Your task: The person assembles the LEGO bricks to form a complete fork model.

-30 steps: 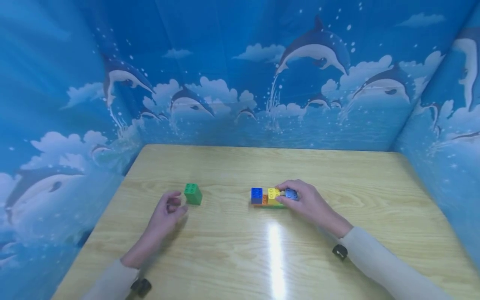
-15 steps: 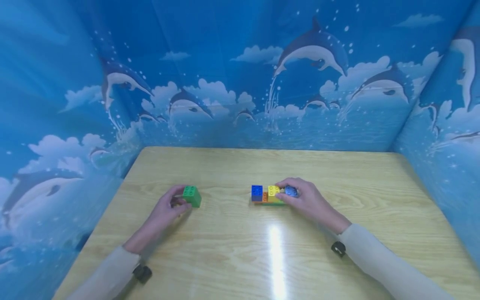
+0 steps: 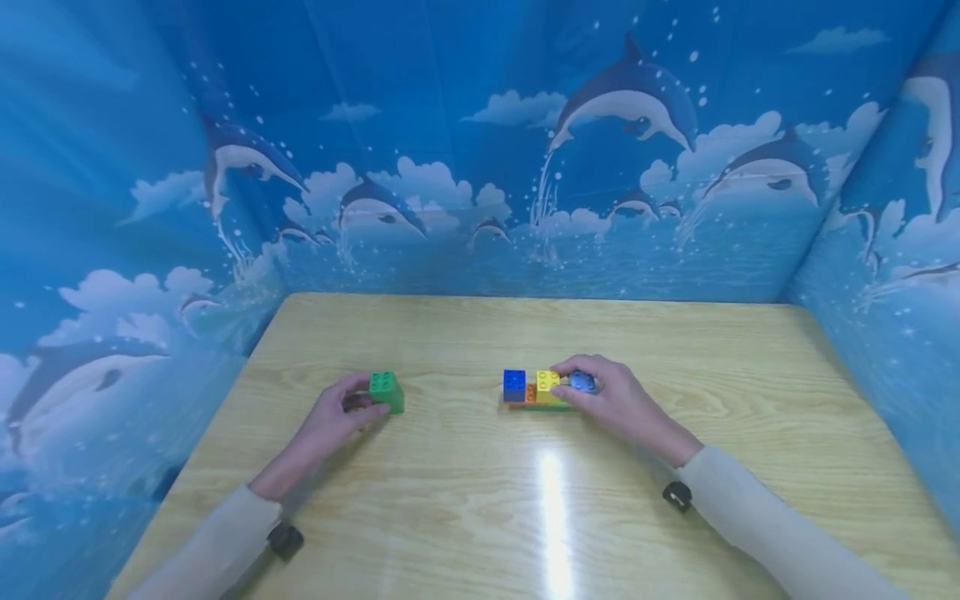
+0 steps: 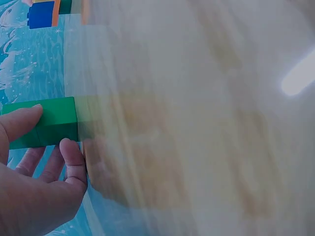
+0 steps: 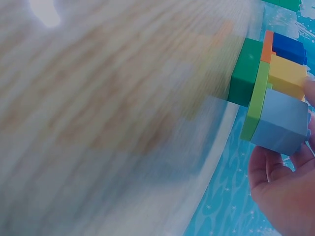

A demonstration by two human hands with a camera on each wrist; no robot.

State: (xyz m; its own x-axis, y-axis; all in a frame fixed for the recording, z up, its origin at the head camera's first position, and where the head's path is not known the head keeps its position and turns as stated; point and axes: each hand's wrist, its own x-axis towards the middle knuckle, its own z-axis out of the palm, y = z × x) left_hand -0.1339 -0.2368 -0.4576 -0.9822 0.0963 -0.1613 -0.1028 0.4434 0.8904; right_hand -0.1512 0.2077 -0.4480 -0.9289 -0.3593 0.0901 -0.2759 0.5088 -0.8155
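Note:
On the left of the table, my left hand (image 3: 337, 414) holds an upright green block (image 3: 390, 397) between thumb and fingers. A faint seam across the block (image 4: 56, 120) shows in the left wrist view. Right of centre, my right hand (image 3: 618, 404) grips an assembly of toy building bricks near its right end. The assembly has a dark blue brick (image 3: 513, 385), a yellow brick (image 3: 547, 385) and a light blue brick (image 5: 283, 120) on orange and lime plates (image 5: 256, 105), above a dark green brick (image 5: 246, 71). Fingers partly hide the yellow and light blue bricks.
A light wooden table (image 3: 450, 500) carries both brick pieces, with a gap of tabletop between them. A blue dolphin-print curtain (image 3: 450, 167) borders its back and sides. Bright glare (image 3: 553, 517) streaks the front middle. Each wrist wears a small black device (image 3: 285, 542).
My left hand has moved right to the green block and now has its thumb and fingers round it. The right hand stays on the brick assembly, nearly still.

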